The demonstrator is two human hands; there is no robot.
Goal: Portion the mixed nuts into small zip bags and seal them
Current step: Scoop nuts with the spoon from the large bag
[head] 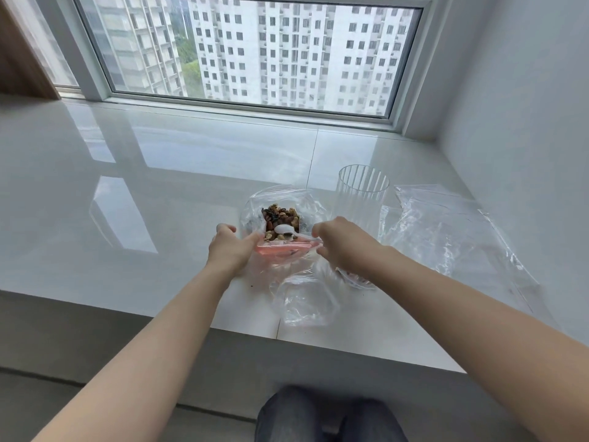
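Note:
Mixed nuts [281, 216] lie heaped inside a large clear bag [255, 208] on the white sill. A white plastic spoon [284, 230] rests on the nuts, its handle running to my right hand [338, 242], which grips it. In front of the heap a small zip bag with a pink strip [282, 250] is held at its mouth; my left hand [228, 248] pinches its left end. The zip bag's body [306, 301] hangs down toward the sill's edge, clear and nearly empty.
A ribbed clear glass cup [363, 188] stands just right of the nut bag. Several loose clear plastic bags [452, 231] lie spread at the right near the wall. The glossy sill [127, 202] ends in a front edge below my forearms; a window lies behind.

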